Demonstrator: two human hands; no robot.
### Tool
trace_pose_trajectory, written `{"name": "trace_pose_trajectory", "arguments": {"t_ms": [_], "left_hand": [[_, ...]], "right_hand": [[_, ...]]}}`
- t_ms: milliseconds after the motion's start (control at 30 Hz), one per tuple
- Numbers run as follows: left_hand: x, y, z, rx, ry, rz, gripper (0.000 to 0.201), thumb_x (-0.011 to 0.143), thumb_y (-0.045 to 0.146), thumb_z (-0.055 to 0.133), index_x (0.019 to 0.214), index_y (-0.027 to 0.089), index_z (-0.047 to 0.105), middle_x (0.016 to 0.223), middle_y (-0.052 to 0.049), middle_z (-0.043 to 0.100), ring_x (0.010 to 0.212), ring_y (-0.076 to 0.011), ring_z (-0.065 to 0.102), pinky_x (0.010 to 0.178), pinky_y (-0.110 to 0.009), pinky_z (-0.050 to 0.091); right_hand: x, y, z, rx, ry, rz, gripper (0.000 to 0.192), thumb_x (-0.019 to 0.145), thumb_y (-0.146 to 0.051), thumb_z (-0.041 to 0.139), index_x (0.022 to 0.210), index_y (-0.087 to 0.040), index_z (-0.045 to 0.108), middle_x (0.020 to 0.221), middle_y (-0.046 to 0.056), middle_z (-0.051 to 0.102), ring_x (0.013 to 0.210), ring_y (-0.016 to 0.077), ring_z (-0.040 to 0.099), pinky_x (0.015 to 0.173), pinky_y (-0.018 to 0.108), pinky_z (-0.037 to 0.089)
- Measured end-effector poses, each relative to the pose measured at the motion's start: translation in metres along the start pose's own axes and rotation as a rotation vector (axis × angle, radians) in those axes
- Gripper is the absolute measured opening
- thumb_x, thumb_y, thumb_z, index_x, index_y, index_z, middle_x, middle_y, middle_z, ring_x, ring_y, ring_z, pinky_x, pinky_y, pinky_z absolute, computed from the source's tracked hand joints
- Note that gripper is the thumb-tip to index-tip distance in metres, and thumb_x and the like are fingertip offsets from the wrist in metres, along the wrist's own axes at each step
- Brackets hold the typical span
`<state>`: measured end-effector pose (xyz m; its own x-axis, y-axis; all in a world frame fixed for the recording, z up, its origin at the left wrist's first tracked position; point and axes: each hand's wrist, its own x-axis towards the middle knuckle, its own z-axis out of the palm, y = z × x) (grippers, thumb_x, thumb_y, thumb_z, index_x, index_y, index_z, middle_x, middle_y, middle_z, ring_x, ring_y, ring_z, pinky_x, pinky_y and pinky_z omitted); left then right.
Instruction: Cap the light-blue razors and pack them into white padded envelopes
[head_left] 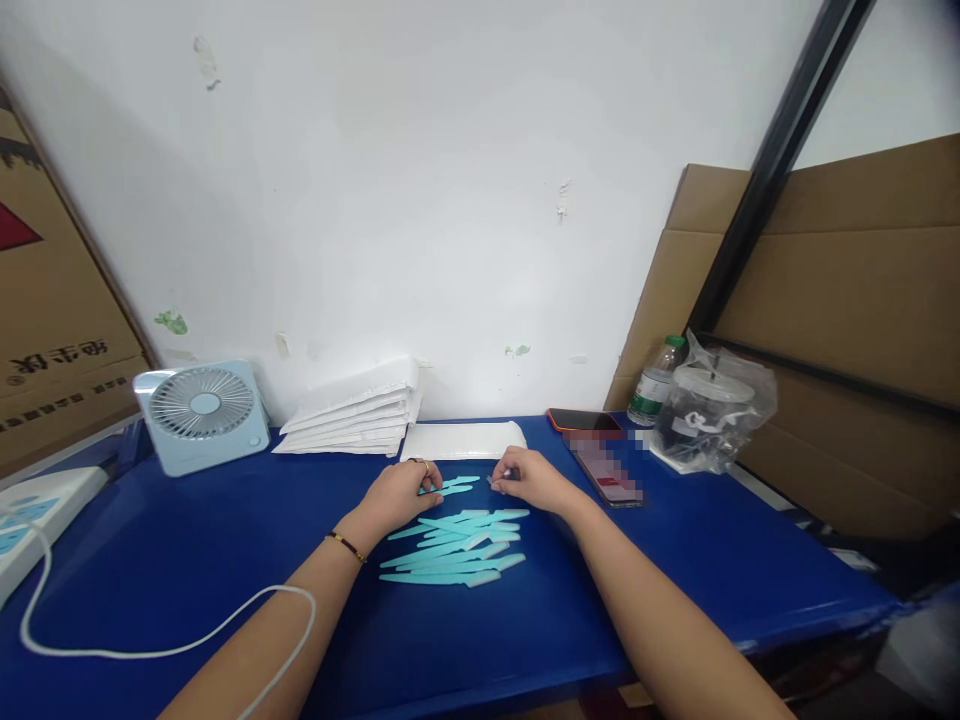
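My left hand [405,492] is closed on the handle ends of a pair of teal eyebrow razors [459,486], whose blade ends point right. To their right, my right hand [525,478] pinches a small, clear-looking piece [491,481] between thumb and fingertips; its kind is too small to make out. A gap separates that piece from the razor tips. Closer to me, several more teal eyebrow razors [450,577] lie in a loose, overlapping pile on the blue table, most with blade ends to the right.
Behind my hands lie a white padded envelope [463,438] and a stack of them [349,410]. A light-blue fan [202,415] and white cable [150,655] are left. Two phones [585,420], a bottle [654,385] and a bagged cup [705,415] stand right.
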<state>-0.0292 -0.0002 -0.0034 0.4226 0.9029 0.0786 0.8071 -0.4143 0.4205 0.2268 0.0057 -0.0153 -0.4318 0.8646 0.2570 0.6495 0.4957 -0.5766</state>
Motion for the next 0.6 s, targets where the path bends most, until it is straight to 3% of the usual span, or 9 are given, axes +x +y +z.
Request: {"name": "trace_pose_trajectory", "arguments": {"t_ms": [167, 300, 400, 600], "left_hand": [[-0.005, 0.006, 0.001, -0.036, -0.146, 0.044, 0.026, 0.067, 0.045, 0.060, 0.076, 0.022, 0.066, 0.072, 0.001, 0.064, 0.061, -0.0126, 0.054, 0.051, -0.022, 0.032], [-0.007, 0.011, 0.003, -0.048, -0.207, 0.037, 0.026, 0.067, 0.043, 0.059, 0.075, 0.020, 0.066, 0.069, 0.000, 0.065, 0.059, -0.0126, 0.054, 0.050, -0.021, 0.031], [-0.006, 0.011, 0.002, 0.010, -0.174, 0.049, 0.022, 0.069, 0.040, 0.057, 0.071, 0.019, 0.066, 0.068, -0.002, 0.065, 0.058, -0.0131, 0.053, 0.050, -0.022, 0.030], [-0.001, 0.005, -0.003, 0.033, -0.062, -0.012, 0.018, 0.070, 0.038, 0.057, 0.072, 0.022, 0.065, 0.072, -0.001, 0.066, 0.065, -0.0149, 0.056, 0.054, -0.023, 0.032]], "right_hand": [[0.000, -0.023, 0.016, 0.002, -0.145, -0.069, 0.015, 0.069, -0.034, 0.068, 0.074, -0.019, 0.069, 0.078, 0.001, 0.057, 0.065, 0.0102, 0.052, 0.056, 0.020, 0.036], [-0.001, -0.026, 0.021, -0.023, -0.187, -0.081, 0.012, 0.071, -0.030, 0.066, 0.074, -0.019, 0.068, 0.081, 0.002, 0.057, 0.065, 0.0102, 0.052, 0.055, 0.019, 0.036], [0.001, -0.019, 0.019, -0.037, -0.186, -0.090, 0.010, 0.070, -0.027, 0.066, 0.074, -0.018, 0.067, 0.081, 0.002, 0.057, 0.065, 0.0102, 0.052, 0.056, 0.019, 0.036], [0.002, 0.000, 0.003, -0.068, -0.031, 0.039, 0.009, 0.070, -0.026, 0.066, 0.073, -0.018, 0.068, 0.080, 0.003, 0.059, 0.069, 0.0123, 0.053, 0.060, 0.021, 0.037]]}}
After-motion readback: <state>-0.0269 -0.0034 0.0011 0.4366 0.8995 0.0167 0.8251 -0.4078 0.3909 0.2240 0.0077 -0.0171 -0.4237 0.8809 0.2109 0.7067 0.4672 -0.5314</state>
